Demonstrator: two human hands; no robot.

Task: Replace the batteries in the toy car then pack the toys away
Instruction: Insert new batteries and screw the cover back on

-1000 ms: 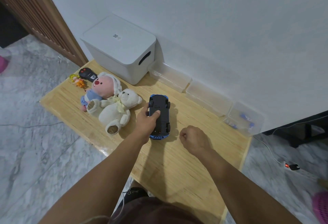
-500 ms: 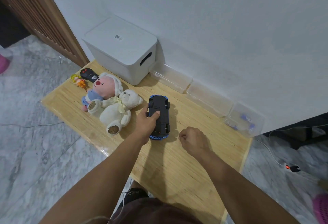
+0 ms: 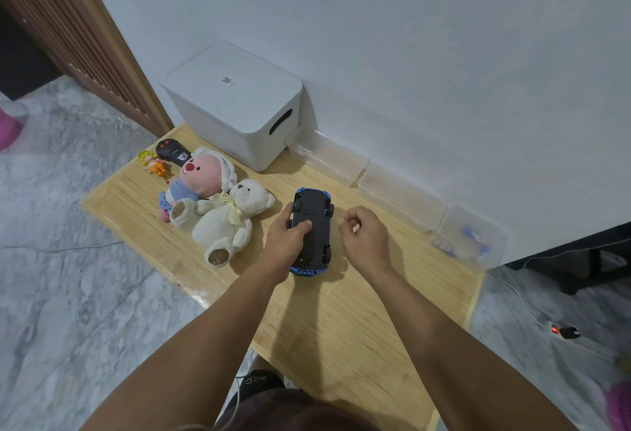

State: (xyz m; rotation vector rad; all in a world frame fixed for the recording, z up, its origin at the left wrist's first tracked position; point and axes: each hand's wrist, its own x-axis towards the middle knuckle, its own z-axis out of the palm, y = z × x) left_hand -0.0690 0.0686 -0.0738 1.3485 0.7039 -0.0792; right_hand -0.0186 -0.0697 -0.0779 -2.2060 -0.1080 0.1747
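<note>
A blue toy car (image 3: 316, 225) lies upside down on the wooden table (image 3: 341, 321), its black underside and wheels facing up. My left hand (image 3: 285, 242) grips the car from its left side, thumb pressed on the underside. Just right of the car my right hand (image 3: 365, 234) hovers with its fingers curled and nothing seen in them. At the table's far right stands a clear box (image 3: 469, 237) with blue-and-white batteries inside. A white teddy bear (image 3: 227, 218) and a pink plush doll (image 3: 201, 174) lie left of the car.
A white lidded storage bin (image 3: 235, 102) stands against the wall at the back. Two empty clear boxes (image 3: 399, 196) line the wall. A black remote control (image 3: 170, 150) and a small orange figure (image 3: 153, 162) lie at the far left corner. Marble floor surrounds the table.
My right hand has moved up from the table's middle to the right side of the car. My left hand has kept its grip on the car.
</note>
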